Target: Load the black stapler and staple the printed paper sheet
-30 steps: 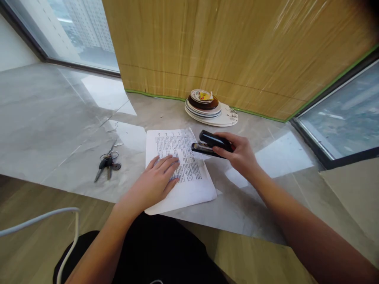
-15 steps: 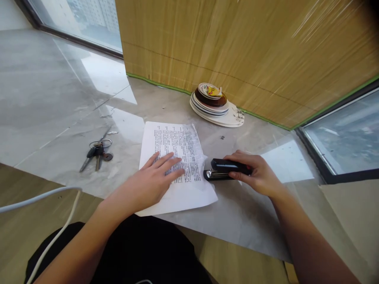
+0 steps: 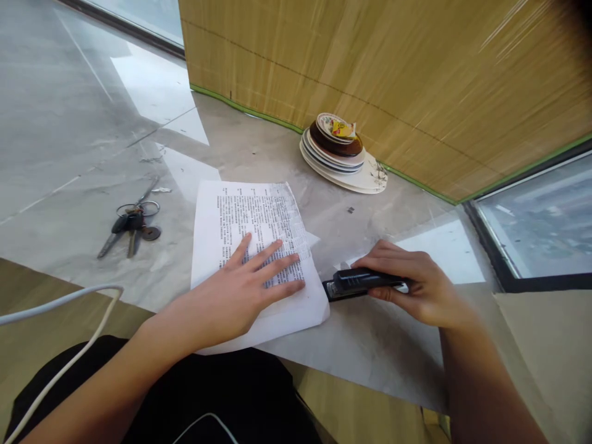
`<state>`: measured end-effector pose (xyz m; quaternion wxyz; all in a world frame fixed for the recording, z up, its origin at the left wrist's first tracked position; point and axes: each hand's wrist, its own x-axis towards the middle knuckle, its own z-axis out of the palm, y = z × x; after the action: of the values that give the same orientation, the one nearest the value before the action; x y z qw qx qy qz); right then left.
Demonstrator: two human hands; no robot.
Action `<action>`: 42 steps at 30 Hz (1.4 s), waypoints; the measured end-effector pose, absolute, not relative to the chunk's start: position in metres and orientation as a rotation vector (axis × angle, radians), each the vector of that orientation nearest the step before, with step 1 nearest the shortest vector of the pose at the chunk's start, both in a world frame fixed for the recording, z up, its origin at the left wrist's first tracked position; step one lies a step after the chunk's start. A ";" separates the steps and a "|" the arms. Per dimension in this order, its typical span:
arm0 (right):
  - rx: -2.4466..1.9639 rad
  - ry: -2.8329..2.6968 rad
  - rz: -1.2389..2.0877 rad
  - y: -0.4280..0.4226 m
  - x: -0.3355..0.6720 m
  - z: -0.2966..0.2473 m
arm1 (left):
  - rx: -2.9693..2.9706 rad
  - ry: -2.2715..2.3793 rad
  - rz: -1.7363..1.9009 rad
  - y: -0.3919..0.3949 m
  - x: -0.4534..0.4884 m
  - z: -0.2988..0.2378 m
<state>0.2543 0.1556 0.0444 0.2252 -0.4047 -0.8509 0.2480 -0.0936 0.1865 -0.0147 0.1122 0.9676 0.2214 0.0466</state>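
Note:
Printed paper [image 3: 259, 222] lies at the front edge of the grey counter, its right edge slightly curled. My left hand [image 3: 254, 280] rests flat on the paper with its fingers spread. A black stapler [image 3: 358, 282] sits low at the right edge of the paper, its front end pointing left. My right hand [image 3: 411, 280] grips the stapler's rear, thumb underneath and fingers over the top. The stapler's tip touches or lies just under the paper's edge; I cannot tell which.
A bunch of keys [image 3: 134, 222] lies on the left of the counter [image 3: 208, 142]. At the back stands a stack of plates [image 3: 333, 151] with a yellow packet [image 3: 343, 129] on top, before a bamboo blind [image 3: 324, 55]. A white cable [image 3: 87, 351] hangs at lower left.
My left hand has slid right across the paper, with its fingers spread wider. The paper's right edge now meets the stapler's tip. The whole view has shifted a little.

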 end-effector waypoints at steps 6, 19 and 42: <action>-1.050 -2.339 0.738 0.153 0.232 0.035 | 2.837 0.587 0.124 0.187 -0.095 -0.010; -1.117 -2.286 0.529 0.150 0.203 0.016 | 2.791 0.543 0.252 0.180 -0.095 -0.013; -1.150 -2.372 0.509 0.144 0.199 0.017 | 2.735 0.562 0.274 0.178 -0.094 -0.018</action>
<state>0.1995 0.1443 0.0172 0.2266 -0.4172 -0.8605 0.1846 -0.0943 0.1782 -0.0178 0.1670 0.9612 0.1975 0.0961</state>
